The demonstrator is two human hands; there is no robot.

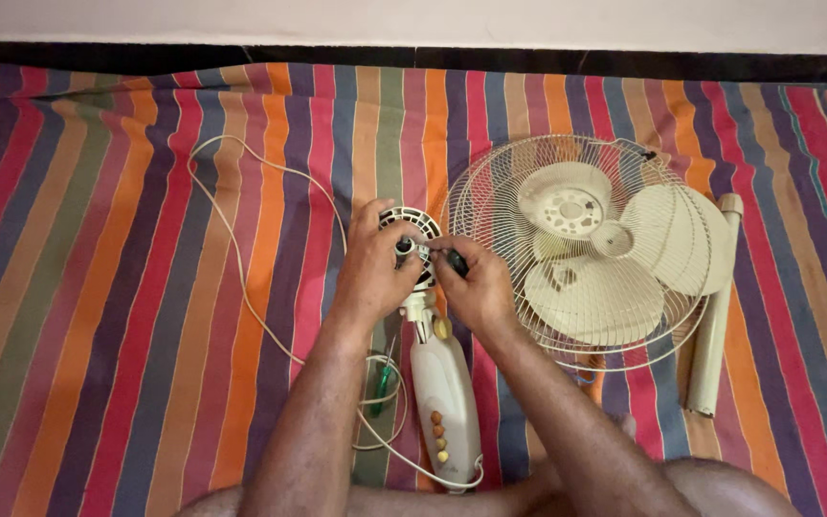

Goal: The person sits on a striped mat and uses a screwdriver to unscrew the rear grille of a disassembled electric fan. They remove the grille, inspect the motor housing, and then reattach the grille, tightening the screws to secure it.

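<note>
The fan motor housing [412, 235] lies on the striped mat [98, 287], long axis toward us, where our left hand [372, 273] grips it and our right hand [476, 287], equally near, pinches a small dark tool [456, 260].

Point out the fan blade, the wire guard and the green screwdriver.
fan blade [593, 297]: head view, on the lower blade's face.
wire guard [490, 177]: head view, on the wires near its upper left rim.
green screwdriver [384, 385]: head view, on its handle.
</note>
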